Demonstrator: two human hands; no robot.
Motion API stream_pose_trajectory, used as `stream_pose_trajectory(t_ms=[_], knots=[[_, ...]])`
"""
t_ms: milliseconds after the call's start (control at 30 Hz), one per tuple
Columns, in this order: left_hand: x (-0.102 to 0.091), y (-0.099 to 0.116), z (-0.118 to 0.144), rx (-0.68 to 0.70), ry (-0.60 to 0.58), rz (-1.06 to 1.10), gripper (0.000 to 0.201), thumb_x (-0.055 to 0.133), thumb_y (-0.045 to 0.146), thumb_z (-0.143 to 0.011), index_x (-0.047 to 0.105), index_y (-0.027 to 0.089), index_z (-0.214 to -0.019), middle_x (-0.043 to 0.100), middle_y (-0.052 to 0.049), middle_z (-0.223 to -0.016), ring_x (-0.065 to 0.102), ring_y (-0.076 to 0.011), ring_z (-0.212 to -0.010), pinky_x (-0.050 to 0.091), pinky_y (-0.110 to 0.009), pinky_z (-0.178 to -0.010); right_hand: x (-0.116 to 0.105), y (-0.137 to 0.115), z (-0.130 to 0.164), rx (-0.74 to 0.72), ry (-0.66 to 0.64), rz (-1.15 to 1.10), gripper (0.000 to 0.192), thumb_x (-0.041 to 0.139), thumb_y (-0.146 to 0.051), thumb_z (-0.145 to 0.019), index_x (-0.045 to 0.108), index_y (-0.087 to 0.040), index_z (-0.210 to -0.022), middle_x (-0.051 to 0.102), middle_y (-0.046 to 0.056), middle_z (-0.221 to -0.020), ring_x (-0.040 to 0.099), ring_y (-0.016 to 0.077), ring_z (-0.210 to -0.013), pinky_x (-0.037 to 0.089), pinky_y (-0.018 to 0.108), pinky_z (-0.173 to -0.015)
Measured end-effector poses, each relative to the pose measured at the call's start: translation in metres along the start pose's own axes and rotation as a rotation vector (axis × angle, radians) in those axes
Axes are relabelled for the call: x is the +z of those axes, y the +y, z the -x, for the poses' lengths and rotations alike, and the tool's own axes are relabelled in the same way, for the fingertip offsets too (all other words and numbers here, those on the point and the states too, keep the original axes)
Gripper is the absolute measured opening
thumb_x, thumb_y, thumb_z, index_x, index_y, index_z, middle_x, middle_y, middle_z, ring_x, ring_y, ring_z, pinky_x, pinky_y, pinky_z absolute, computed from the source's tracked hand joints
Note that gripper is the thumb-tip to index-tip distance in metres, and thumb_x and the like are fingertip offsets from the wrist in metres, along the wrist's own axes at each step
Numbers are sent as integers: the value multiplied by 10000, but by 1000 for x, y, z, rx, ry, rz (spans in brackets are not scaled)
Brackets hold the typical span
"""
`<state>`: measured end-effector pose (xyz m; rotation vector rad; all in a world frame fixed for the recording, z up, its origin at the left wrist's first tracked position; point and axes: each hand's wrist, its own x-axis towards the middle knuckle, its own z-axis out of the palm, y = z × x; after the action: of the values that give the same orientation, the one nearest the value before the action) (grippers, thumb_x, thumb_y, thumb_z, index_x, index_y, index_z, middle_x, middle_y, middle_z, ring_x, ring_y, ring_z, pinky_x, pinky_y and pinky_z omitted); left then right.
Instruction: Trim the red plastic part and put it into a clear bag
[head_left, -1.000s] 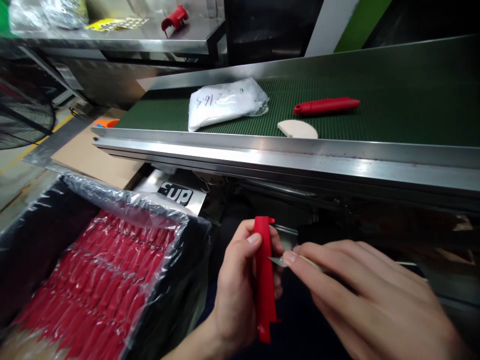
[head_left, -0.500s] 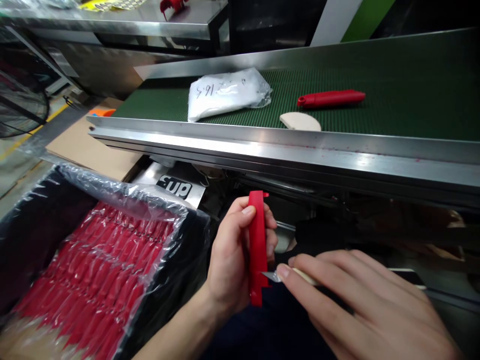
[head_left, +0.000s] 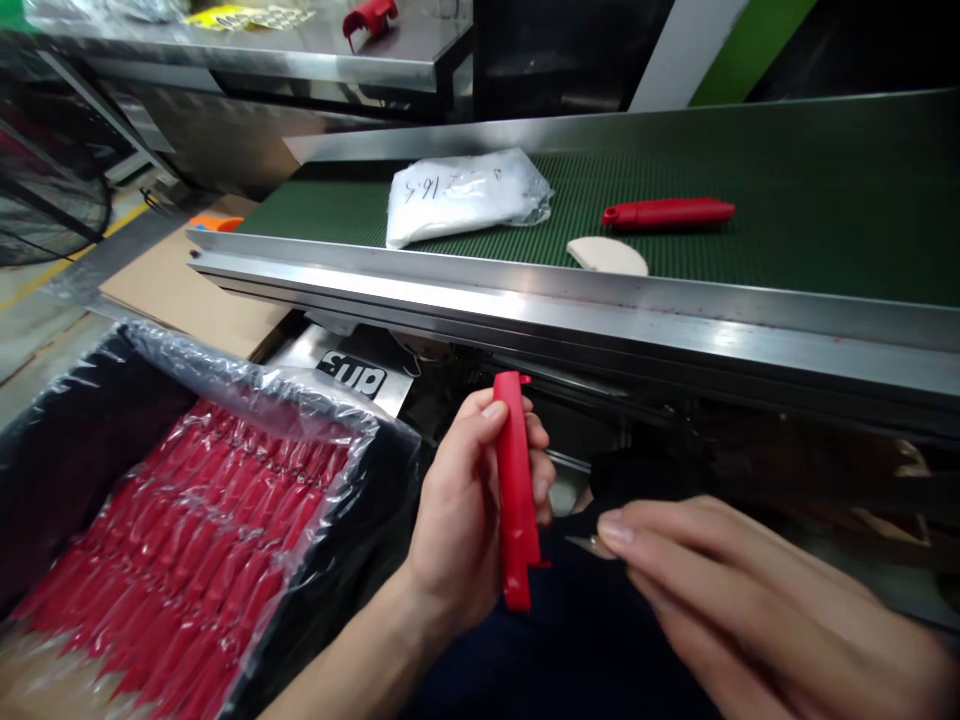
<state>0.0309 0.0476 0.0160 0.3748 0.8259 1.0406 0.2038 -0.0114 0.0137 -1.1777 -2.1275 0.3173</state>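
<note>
One red handle (head_left: 516,490) upright, long axis vertical, gripped by left hand (head_left: 457,520); right hand (head_left: 750,610) pinches small blade (head_left: 581,543).

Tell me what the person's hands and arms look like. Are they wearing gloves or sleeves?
No gloves and no sleeves show. Both the left hand and the right hand are bare, with short, plain fingernails and no rings that can be seen. The left forearm is bare too, with no watch or band at the wrist. The right wrist is out of the picture.
</note>
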Motion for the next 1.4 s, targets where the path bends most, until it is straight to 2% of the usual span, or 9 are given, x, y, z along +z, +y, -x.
stream_pose_trajectory(t_ms=[133, 233, 367, 500, 600, 767, 1033, 1300, 1400], knots=[[1, -5, 9, -13, -4, -52, 177, 452, 362, -941, 504, 193, -939, 505, -7, -846, 433, -85, -576, 350, -176, -477, 11, -1, -10, 223, -49, -221, 314, 647, -238, -839, 549, -259, -1137, 666, -8, -942, 672, 106, -760, 565, 142, -631], [1, -10, 15, 0, -1, -104, 178, 472, 356, -937, 525, 188, -908, 507, -4, -804, 469, -98, -615, 409, -194, -546, 24, -5, -17, 385, -115, -399, 256, 665, -244, -799, 527, -266, -1015, 631, -51, -799, 656, 94, -686, 553, 129, -585], [-3, -15, 19, -26, -64, -126, 200, 479, 365, -923, 549, 181, -958, 505, -15, -787, 452, -97, -583, 364, -193, -496, 28, -2, -30, 467, 64, -499, 336, 694, -274, -789, 521, -243, -1075, 630, -35, -785, 648, 104, -675, 544, 154, -572], [-11, -19, 21, -116, -195, -186, 396, 642, 452, -813, 505, 207, -1092, 490, 6, -729, 414, -85, -535, 333, -203, -494, 16, 6, -45, 492, 8, -579, 205, 676, -282, -833, 617, -243, -1026, 645, -33, -803, 620, 86, -679, 513, 144, -582], [-14, -21, 21, -120, -280, -265, 453, 730, 364, -761, 477, 220, -1109, 474, 17, -735, 409, -80, -575, 319, -194, -515, 10, 11, -52, 534, -69, -687, 123, 597, -322, -904, 632, -206, -885, 618, -29, -739, 580, 83, -642, 486, 166, -571], [-15, -24, 20, -103, -239, -391, 284, 681, 259, -805, 443, 217, -955, 474, 25, -779, 404, -58, -539, 348, -189, -488, 6, 15, -56, 548, -167, -857, 216, 519, -309, -956, 606, -174, -813, 595, -30, -685, 566, 78, -620, 465, 175, -572], [-14, -24, 21, -83, -229, -444, 243, 660, 244, -833, 454, 210, -956, 448, 40, -767, 405, -37, -522, 356, -177, -492, 5, 17, -55, 532, -171, -788, 224, 545, -326, -940, 611, -174, -788, 597, -29, -682, 559, 82, -612, 466, 185, -565], [-17, -25, 18, -181, -253, -348, 289, 683, 277, -820, 454, 209, -982, 473, 35, -810, 441, -43, -499, 379, -180, -457, 2, 19, -57, 517, -219, -814, 206, 527, -284, -951, 633, -174, -812, 614, -18, -702, 583, 85, -631, 493, 175, -569], [-16, -23, 18, -183, -262, -297, 287, 683, 266, -812, 466, 212, -992, 479, 26, -825, 438, -44, -505, 365, -176, -451, 2, 24, -53, 485, -219, -754, 176, 519, -287, -956, 652, -190, -893, 638, -10, -757, 604, 90, -660, 513, 176, -593]])
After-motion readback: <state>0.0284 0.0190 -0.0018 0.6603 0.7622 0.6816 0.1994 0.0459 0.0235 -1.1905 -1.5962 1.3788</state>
